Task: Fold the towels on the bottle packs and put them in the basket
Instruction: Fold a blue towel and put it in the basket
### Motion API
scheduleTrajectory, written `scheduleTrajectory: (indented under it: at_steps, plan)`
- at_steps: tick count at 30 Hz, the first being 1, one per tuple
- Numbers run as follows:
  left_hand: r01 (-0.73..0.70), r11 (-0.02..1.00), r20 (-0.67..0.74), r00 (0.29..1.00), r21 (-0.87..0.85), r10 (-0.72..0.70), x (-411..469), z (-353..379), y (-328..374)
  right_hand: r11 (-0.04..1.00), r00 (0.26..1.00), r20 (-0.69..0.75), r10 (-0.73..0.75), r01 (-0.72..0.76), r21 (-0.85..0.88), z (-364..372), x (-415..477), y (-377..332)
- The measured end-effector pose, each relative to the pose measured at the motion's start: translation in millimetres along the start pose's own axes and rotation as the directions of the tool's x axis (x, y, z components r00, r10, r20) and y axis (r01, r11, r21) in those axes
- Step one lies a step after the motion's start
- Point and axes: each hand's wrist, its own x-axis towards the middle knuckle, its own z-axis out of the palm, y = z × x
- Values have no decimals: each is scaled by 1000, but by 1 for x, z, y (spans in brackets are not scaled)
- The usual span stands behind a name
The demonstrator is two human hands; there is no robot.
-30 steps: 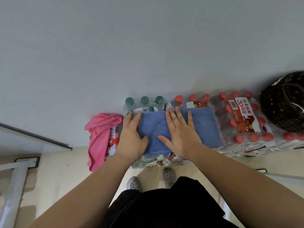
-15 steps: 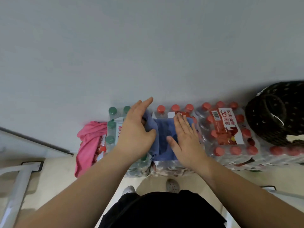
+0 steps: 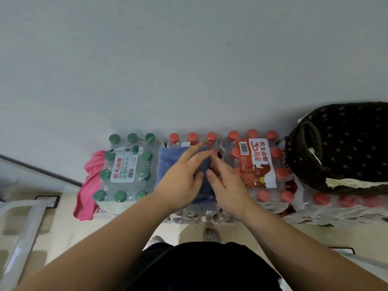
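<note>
A blue towel, folded into a narrow strip, lies on the middle red-capped bottle pack. My left hand lies flat on top of it, fingers stretched toward the far right corner. My right hand rests on the towel's right edge, fingertips curled at the fold. A pink towel hangs crumpled off the left side of the green-capped pack. The dark woven basket stands on the packs at far right.
Another red-capped pack with a red label lies between the blue towel and the basket. A grey wall rises right behind the packs. A white metal frame stands on the floor at lower left. My feet are below the packs.
The blue towel went from spread wide to folded over leftward into a narrow strip. My left hand carried the fold across and now lies on top; my right hand shifted to the right edge.
</note>
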Motion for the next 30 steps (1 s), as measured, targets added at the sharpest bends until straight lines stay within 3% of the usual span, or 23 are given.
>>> scheduleTrajectory:
  at_steps: [2,4,9,15,19,21,26,28,30]
  plan:
    - [55,995,-168,985,82,-40,-8,-4,-8,997,998,-14,55,-56,-56,-1,2,2]
    - [120,963,-233,971,243,-62,-12,-9,-19,986,997,-59,58,-66,-152,0,5,3]
    - [177,818,8,976,547,-216,-10,-7,-39,957,999,-22,29,-34,-289,4,10,-1]
    - [141,778,87,966,612,-244,5,11,-43,974,992,67,108,-92,-207,8,1,-6]
    - [117,725,102,963,679,-251,7,25,-49,959,988,35,149,-136,-250,-2,-2,0]
    - [127,709,87,962,694,-258,7,29,-52,938,995,8,102,-94,-334,-7,0,1]
    - [141,716,74,963,683,-260,9,30,-50,793,983,1,-184,149,-590,-5,12,-13]
    - [166,760,38,969,629,-243,4,28,-50,717,980,111,-168,199,-668,1,16,-14]
    - [209,793,-30,972,572,-235,-6,25,-53,643,970,237,-59,218,-734,8,18,-10]
